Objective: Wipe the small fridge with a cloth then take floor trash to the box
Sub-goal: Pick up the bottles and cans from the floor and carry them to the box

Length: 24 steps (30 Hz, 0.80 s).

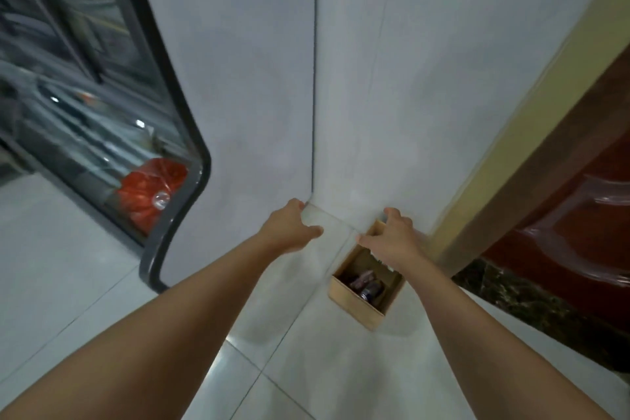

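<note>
Head view: both bare arms reach forward over the pale tiled floor (112, 283) toward the corner of the grey-white wall (392, 95). The cardboard box (354, 300) stands on the floor at right of centre, close to the wall, top open. Inside lie dark crumpled items, likely cans or wrappers (368, 285); blur prevents a firmer reading. The right hand (392, 239) is above the box's far end, fingers spread and loosely bent, nothing visibly held. The left hand (289, 228) is just left of the box, fingers relaxed and slightly curled, nothing in it. At far left is the small fridge (163, 112), with a dark-framed glass door; a red-orange bag (150, 191) shows behind the glass at the bottom. At right stand a yellow doorframe (511, 133) and a dark red door (586, 187).
</note>
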Each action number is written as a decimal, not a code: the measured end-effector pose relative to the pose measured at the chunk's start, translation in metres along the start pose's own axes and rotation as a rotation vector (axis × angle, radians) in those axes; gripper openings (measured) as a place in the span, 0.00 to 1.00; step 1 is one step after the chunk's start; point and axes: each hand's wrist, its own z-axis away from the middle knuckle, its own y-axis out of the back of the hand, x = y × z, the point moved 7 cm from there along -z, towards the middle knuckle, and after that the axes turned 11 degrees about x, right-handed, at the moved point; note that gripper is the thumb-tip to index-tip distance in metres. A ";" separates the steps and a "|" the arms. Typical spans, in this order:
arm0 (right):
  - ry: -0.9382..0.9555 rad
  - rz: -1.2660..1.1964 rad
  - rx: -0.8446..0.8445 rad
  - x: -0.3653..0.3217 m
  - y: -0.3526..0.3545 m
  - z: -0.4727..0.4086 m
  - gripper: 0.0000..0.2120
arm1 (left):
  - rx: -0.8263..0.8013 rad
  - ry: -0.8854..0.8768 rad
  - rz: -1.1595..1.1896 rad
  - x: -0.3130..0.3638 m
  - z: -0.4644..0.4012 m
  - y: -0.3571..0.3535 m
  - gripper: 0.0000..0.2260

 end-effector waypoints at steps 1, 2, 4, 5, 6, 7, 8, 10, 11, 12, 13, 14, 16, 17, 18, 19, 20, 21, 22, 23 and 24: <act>0.017 0.001 -0.017 -0.010 -0.006 0.007 0.39 | 0.017 0.014 0.004 -0.009 0.008 0.010 0.32; 0.039 0.009 -0.034 -0.021 -0.013 0.015 0.39 | 0.031 0.032 0.009 -0.020 0.016 0.021 0.32; 0.087 0.028 -0.070 -0.042 -0.029 0.032 0.40 | 0.061 0.072 0.016 -0.044 0.033 0.041 0.32; 0.110 0.030 -0.088 -0.053 -0.038 0.042 0.40 | 0.079 0.093 0.019 -0.057 0.041 0.052 0.33; 0.131 0.028 -0.108 -0.064 -0.048 0.052 0.39 | 0.098 0.115 0.022 -0.072 0.049 0.063 0.33; 0.152 0.023 -0.129 -0.075 -0.058 0.062 0.39 | 0.116 0.138 0.026 -0.087 0.058 0.073 0.33; 0.172 0.015 -0.154 -0.086 -0.070 0.074 0.39 | 0.134 0.164 0.029 -0.103 0.068 0.084 0.33; 0.217 -0.001 -0.199 -0.108 -0.093 0.100 0.38 | 0.167 0.217 0.042 -0.137 0.091 0.104 0.33; 0.238 -0.002 -0.217 -0.118 -0.105 0.114 0.38 | 0.181 0.239 0.043 -0.154 0.103 0.114 0.34; 0.258 0.001 -0.235 -0.129 -0.117 0.129 0.39 | 0.195 0.259 0.036 -0.172 0.115 0.125 0.34; 0.280 0.006 -0.252 -0.141 -0.129 0.144 0.40 | 0.212 0.278 0.024 -0.190 0.129 0.135 0.34; 0.303 0.011 -0.267 -0.153 -0.142 0.161 0.41 | 0.232 0.298 0.021 -0.208 0.143 0.147 0.34; 0.351 0.024 -0.291 -0.178 -0.168 0.198 0.41 | 0.270 0.344 0.061 -0.244 0.175 0.168 0.34; 0.370 0.032 -0.303 -0.189 -0.180 0.217 0.41 | 0.288 0.362 0.082 -0.262 0.192 0.179 0.34; 0.389 0.038 -0.317 -0.200 -0.193 0.238 0.41 | 0.304 0.382 0.094 -0.280 0.209 0.189 0.33; 0.411 0.042 -0.334 -0.211 -0.207 0.260 0.41 | 0.322 0.401 0.105 -0.300 0.228 0.200 0.33; 0.439 0.046 -0.355 -0.222 -0.221 0.283 0.41 | 0.342 0.422 0.121 -0.319 0.247 0.211 0.32; 0.469 0.050 -0.379 -0.233 -0.235 0.307 0.41 | 0.364 0.442 0.140 -0.340 0.267 0.223 0.32; 0.500 0.056 -0.404 -0.245 -0.250 0.331 0.42 | 0.385 0.464 0.158 -0.360 0.287 0.234 0.32; 0.532 0.064 -0.427 -0.256 -0.265 0.354 0.42 | 0.405 0.484 0.174 -0.380 0.308 0.245 0.32; 0.567 0.076 -0.445 -0.269 -0.280 0.377 0.43 | 0.427 0.506 0.188 -0.400 0.328 0.256 0.33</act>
